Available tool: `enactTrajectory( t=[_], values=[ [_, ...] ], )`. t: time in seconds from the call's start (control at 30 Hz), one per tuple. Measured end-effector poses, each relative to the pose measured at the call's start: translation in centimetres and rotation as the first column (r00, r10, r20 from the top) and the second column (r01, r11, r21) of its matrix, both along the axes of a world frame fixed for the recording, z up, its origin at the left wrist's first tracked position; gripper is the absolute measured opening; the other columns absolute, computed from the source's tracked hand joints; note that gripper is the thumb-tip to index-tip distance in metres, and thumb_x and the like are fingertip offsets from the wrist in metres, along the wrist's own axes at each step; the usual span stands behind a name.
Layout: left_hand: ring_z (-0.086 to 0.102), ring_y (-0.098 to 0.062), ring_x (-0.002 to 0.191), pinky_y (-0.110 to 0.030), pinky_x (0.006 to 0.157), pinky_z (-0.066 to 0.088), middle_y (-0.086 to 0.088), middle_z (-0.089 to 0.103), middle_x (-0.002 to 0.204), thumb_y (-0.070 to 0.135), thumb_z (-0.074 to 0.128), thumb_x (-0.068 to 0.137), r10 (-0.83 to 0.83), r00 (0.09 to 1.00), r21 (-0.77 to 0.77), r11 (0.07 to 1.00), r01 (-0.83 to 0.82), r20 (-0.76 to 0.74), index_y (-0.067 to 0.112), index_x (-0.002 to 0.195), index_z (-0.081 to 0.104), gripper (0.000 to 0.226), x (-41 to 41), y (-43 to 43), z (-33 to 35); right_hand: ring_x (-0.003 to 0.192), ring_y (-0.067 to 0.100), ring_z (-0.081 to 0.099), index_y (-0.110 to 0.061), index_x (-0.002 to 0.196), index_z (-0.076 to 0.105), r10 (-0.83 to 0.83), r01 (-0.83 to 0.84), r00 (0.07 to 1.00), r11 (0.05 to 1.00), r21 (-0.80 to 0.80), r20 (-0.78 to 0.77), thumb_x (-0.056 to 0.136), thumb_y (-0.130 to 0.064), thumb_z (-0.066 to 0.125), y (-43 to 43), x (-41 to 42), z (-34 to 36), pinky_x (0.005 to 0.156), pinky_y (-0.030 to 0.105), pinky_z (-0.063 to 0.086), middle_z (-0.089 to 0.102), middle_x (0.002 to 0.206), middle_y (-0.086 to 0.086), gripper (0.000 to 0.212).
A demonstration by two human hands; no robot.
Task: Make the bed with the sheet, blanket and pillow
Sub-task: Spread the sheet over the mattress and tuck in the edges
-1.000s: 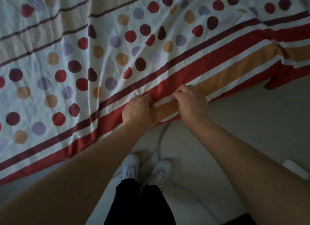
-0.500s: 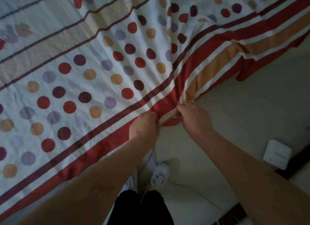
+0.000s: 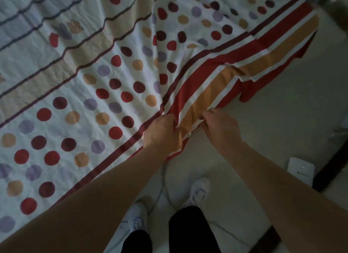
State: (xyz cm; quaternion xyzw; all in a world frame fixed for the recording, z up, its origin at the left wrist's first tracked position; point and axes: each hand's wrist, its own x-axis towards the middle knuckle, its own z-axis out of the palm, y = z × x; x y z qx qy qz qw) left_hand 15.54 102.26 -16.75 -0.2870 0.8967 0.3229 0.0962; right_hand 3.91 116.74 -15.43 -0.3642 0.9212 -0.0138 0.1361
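Since the frame 0.5 s back, the 2 hands have drawn slightly apart and hauled the striped border toward me, so the orange band now shows flat between them and a ridge of cloth has risen toward 1 o'clock. I record the left hand (image 3: 160, 132) with fingers curled into the sheet (image 3: 94, 83) at its red stripe. The right hand (image 3: 220, 128) pinches the same border just beside it, at 3 o'clock of the left. Pleats fan from the grip toward 11 and 12 o'clock across the dotted field. The loose corner at 2 o'clock lies rumpled on the pale floor (image 3: 263, 130). A white box (image 3: 300, 172) sits at 4 o'clock, well apart. Shoes (image 3: 199, 190) and a thin cable (image 3: 165, 177) are at 6 o'clock. Blanket and pillow are not in view. Judgement: the sheet is being pulled square, the task is at an early stage, and the ridge wants flattening before any further layer.
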Motion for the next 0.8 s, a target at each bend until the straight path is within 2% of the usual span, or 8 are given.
enactTrajectory(
  t=[0.17, 0.23, 0.33, 0.43, 0.5, 0.57, 0.7, 0.8],
  values=[
    [0.063, -0.01, 0.086, -0.03, 0.084, 0.056, 0.011, 0.063, 0.092, 0.04, 0.061, 0.096, 0.213, 0.977, 0.138, 0.969, -0.207, -0.026, 0.025, 0.107, 0.063, 0.018, -6.6, 0.4, -0.2, 0.099, 0.016, 0.059, -0.018, 0.112, 0.065, 0.073, -0.072, 0.997, 0.997, -0.012, 0.031, 0.096, -0.021, 0.063, -0.2, -6.0, -1.3, 0.073, 0.028, 0.048, 0.063, 0.105, -0.003, 0.016],
    [0.064, -0.012, 0.085, -0.032, 0.085, 0.056, 0.011, 0.064, 0.09, 0.036, 0.063, 0.095, 0.304, 0.952, 0.131, 0.945, -0.299, -0.017, 0.027, 0.103, 0.063, 0.012, -9.3, 0.1, -0.5, 0.095, 0.017, 0.061, -0.016, 0.112, 0.065, 0.115, -0.115, 0.992, 0.993, -0.017, 0.042, 0.096, -0.018, 0.063, -0.8, -9.5, -2.3, 0.073, 0.031, 0.052, 0.062, 0.106, -0.001, 0.016],
    [0.062, -0.013, 0.085, -0.03, 0.082, 0.054, 0.009, 0.063, 0.091, 0.038, 0.059, 0.095, 0.316, 0.947, 0.089, 0.943, -0.32, 0.048, 0.025, 0.108, 0.063, 0.019, -11.7, 1.3, -1.4, 0.099, 0.019, 0.061, -0.016, 0.113, 0.064, 0.184, -0.184, 0.981, 0.983, -0.006, 0.059, 0.096, -0.015, 0.061, -1.3, -14.0, -3.7, 0.074, 0.04, 0.057, 0.061, 0.107, 0.0, 0.017],
    [0.059, -0.016, 0.093, -0.038, 0.084, 0.055, 0.008, 0.059, 0.1, 0.048, 0.057, 0.091, 0.34, 0.936, 0.053, 0.937, -0.345, 0.088, 0.026, 0.108, 0.059, 0.027, -13.1, 2.9, -2.8, 0.115, 0.021, 0.058, -0.02, 0.128, 0.061, 0.289, -0.289, 0.955, 0.957, -0.004, 0.074, 0.092, -0.018, 0.067, -1.2, -16.6, -4.3, 0.086, 0.042, 0.056, 0.061, 0.122, 0.001, 0.036],
    [0.055, -0.019, 0.103, -0.04, 0.087, 0.052, 0.005, 0.055, 0.106, 0.046, 0.06, 0.09, 0.365, 0.923, 0.021, 0.929, -0.37, 0.124, 0.026, 0.109, 0.057, 0.028, -14.4, 3.6, -3.8, 0.117, 0.023, 0.058, -0.019, 0.13, 0.063, 0.349, -0.347, 0.931, 0.937, -0.042, 0.107, 0.088, -0.023, 0.074, -1.4, -18.6, -4.8, 0.091, 0.043, 0.054, 0.063, 0.122, 0.002, 0.044],
    [0.054, -0.019, 0.103, -0.039, 0.081, 0.052, 0.005, 0.054, 0.104, 0.04, 0.064, 0.088, 0.375, 0.919, -0.025, 0.927, -0.375, 0.119, 0.025, 0.108, 0.059, 0.025, -15.0, 3.9, -4.2, 0.106, 0.023, 0.062, -0.016, 0.118, 0.07, 0.389, -0.377, 0.912, 0.92, -0.109, 0.131, 0.083, -0.024, 0.079, -1.5, -19.7, -5.4, 0.085, 0.042, 0.055, 0.067, 0.11, 0.001, 0.038],
    [0.059, -0.019, 0.085, -0.036, 0.068, 0.052, 0.006, 0.058, 0.089, 0.031, 0.066, 0.088, 0.416, 0.906, -0.048, 0.909, -0.413, 0.081, 0.021, 0.092, 0.07, 0.011, -16.0, 4.5, -4.5, 0.084, 0.02, 0.061, -0.012, 0.09, 0.074, 0.415, -0.38, 0.901, 0.894, -0.236, 0.122, 0.081, -0.021, 0.08, -0.9, -20.6, -7.3, 0.071, 0.037, 0.053, 0.067, 0.085, -0.001, 0.014],
    [0.062, -0.019, 0.082, -0.033, 0.068, 0.051, 0.007, 0.065, 0.085, 0.034, 0.066, 0.087, 0.431, 0.895, -0.072, 0.902, -0.425, 0.116, 0.024, 0.086, 0.073, 0.013, -16.7, 4.0, -4.4, 0.079, 0.02, 0.059, -0.011, 0.082, 0.072, 0.422, -0.376, 0.897, 0.884, -0.279, 0.13, 0.08, -0.019, 0.079, -1.1, -20.9, -8.0, 0.069, 0.037, 0.051, 0.065, 0.079, -0.001, 0.011]
  ],
)
